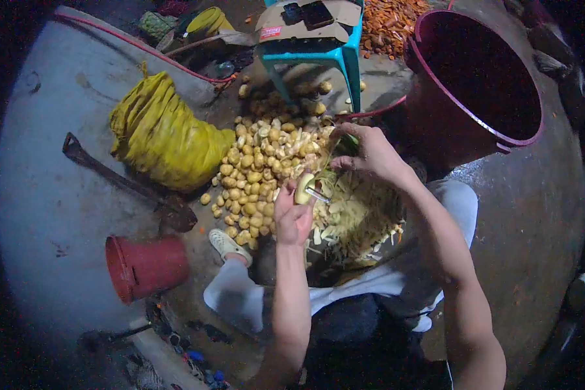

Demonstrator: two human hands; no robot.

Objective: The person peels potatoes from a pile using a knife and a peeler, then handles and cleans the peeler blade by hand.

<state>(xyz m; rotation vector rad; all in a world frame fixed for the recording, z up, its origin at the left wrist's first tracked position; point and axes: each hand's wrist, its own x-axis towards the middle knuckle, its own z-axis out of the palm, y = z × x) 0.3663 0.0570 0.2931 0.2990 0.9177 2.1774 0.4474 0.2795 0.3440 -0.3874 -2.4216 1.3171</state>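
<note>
My left hand (pixel 292 216) is closed around a pale peeled potato (pixel 303 189). A peeler (pixel 317 193) with a metallic blade lies against the potato's right side, at my left fingertips; its handle is hard to make out. Above and to the right, my right hand (pixel 369 156) is curled, thumb and fingers bent around something green that is mostly hidden. Under both hands is a heap of pale peelings (pixel 354 218). Beyond and left of my left hand spreads a large pile of potatoes (pixel 257 172), many still in their skins.
A yellow sack (pixel 169 133) lies left of the pile, near a long dark tool (pixel 114 172). A red bucket (pixel 153 263) sits lower left. At the upper right stands a big dark-red tub (pixel 435 123). Orange pieces (pixel 390 26) lie behind a teal stool (pixel 344 55) holding cardboard and phones.
</note>
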